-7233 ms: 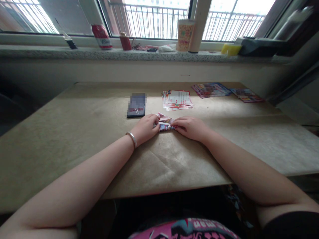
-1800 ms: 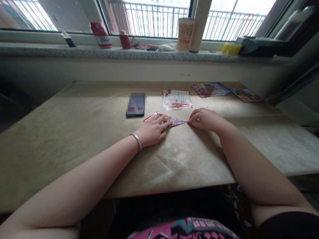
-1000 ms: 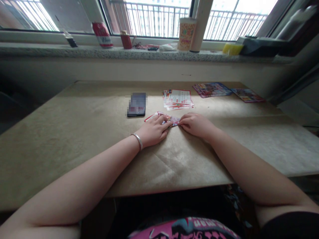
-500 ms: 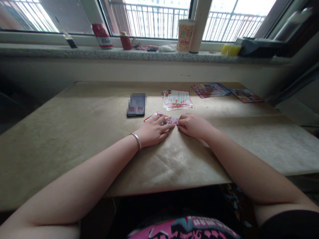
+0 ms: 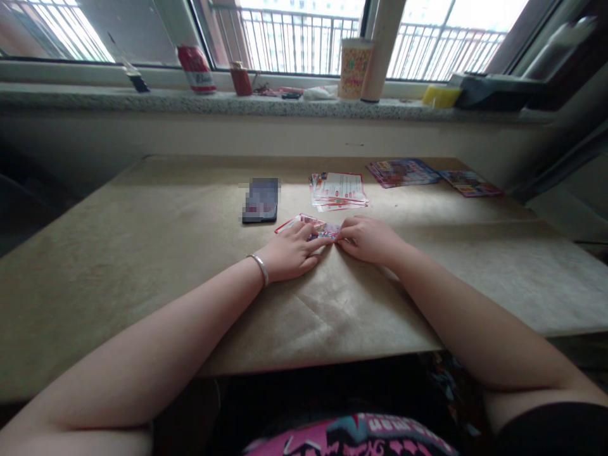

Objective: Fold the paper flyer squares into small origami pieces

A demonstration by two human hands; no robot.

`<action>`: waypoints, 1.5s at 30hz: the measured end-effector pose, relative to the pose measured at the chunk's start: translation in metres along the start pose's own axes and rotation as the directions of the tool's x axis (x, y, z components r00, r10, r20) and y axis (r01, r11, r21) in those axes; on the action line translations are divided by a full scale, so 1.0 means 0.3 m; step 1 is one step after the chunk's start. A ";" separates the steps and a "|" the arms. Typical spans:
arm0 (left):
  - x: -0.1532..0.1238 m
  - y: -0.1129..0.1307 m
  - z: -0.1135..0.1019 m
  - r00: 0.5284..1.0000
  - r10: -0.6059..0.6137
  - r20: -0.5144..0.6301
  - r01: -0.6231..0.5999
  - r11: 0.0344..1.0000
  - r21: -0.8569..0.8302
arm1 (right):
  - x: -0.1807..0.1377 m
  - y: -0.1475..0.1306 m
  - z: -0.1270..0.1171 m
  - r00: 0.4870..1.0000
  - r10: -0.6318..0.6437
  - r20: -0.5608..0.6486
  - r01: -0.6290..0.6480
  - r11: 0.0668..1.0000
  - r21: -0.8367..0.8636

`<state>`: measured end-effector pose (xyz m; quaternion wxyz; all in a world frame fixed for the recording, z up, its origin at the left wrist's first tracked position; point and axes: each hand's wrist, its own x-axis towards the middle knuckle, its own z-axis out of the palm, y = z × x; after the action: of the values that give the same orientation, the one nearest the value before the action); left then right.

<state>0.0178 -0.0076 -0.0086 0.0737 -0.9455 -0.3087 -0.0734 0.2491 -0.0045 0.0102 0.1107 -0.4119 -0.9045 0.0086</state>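
Observation:
A colourful printed sheet of paper (image 5: 322, 229) with a red edge lies on the table in front of me, partly covered by my fingers. My left hand (image 5: 292, 250) rests flat on it from the left, fingers spread and pressing its near side; a silver bangle circles that wrist. At the sheet's right end, the fingertips of my right hand (image 5: 365, 237) are closed in a pinch on the paper. Just beyond lies a stack of printed sheets (image 5: 339, 188), with a dark phone-like object (image 5: 261, 201), partly blurred out, to its left.
Two piles of colourful printed sheets, a nearer-centre pile (image 5: 403, 172) and a right-hand pile (image 5: 470, 182), lie at the table's back right. Along the windowsill (image 5: 294, 109) stand a red can (image 5: 196, 68), a red bottle (image 5: 240, 79), a patterned cup (image 5: 354, 68) and a yellow object (image 5: 441, 96).
My right fingertips have shifted very slightly left along the paper's end. My left hand stays in place, and the view has moved only a little.

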 end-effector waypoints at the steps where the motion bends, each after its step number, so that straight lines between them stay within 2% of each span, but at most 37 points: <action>1: 0.001 0.000 -0.002 1.000 -0.001 -0.003 0.001 1.000 -0.011 | 0.001 -0.001 -0.001 1.000 -0.002 0.001 0.002 1.000 0.000; 8: 0.002 -0.020 -0.029 0.999 0.034 -0.004 -0.034 0.997 -0.067 | 0.001 0.000 0.005 1.000 0.013 -0.012 -0.013 1.000 0.012; 21: -0.037 -0.111 -0.041 0.993 0.120 0.019 -0.109 0.947 -0.302 | -0.001 -0.007 0.003 0.999 0.045 -0.014 -0.045 0.999 0.009; 30: -0.056 -0.144 -0.074 0.995 0.096 0.041 -0.078 0.947 -0.311 | -0.003 -0.010 0.002 0.998 0.062 -0.012 -0.062 0.998 0.017; 37: -0.070 -0.146 -0.089 0.998 0.029 0.051 -0.011 0.946 -0.323 | -0.005 -0.007 0.007 0.999 0.042 -0.035 -0.041 0.999 0.026; 45: -0.078 -0.152 -0.101 0.997 0.065 0.045 -0.043 0.923 -0.383 | -0.008 -0.008 0.007 0.998 0.050 -0.039 -0.049 0.998 0.036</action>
<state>-0.0308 0.0098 0.0211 -0.1187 -0.9516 -0.2641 -0.1030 0.2483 -0.0077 0.0079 0.1355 -0.4323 -0.8913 0.0189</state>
